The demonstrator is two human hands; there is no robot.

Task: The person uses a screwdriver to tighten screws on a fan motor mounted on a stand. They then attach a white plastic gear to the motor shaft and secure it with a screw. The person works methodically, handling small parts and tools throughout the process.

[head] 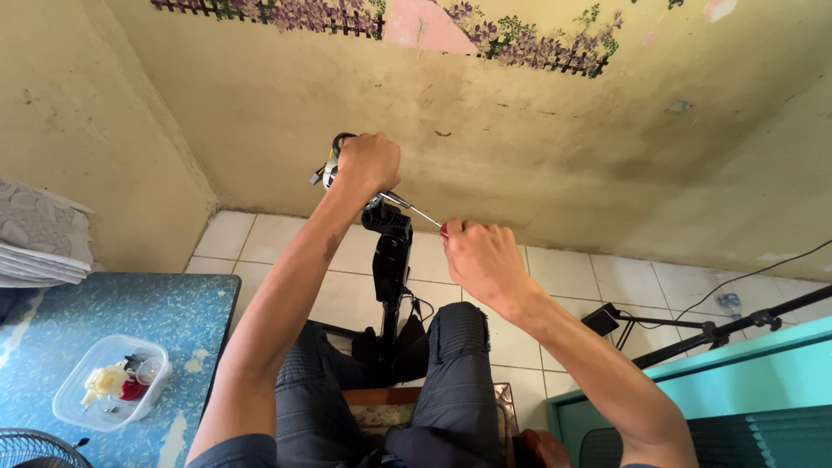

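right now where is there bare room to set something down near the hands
Bare tile floor lies right of the black stand, up to the cables. The blue table is bare beside the wall, behind the clear plastic box. It is crowded between the left hand and right hand, around the screwdriver.

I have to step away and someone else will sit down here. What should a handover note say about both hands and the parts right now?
Left hand: closed around the small metal fitting atop the black stand, steadying it.
Right hand: pinching a red-handled screwdriver, its thin shaft angled up into the fitting.
Stand: upright between the knees, on the tiled floor.
Clear tub of small parts: on the blue table, to the left.
Done or left: how far the screw has turned cannot be told.
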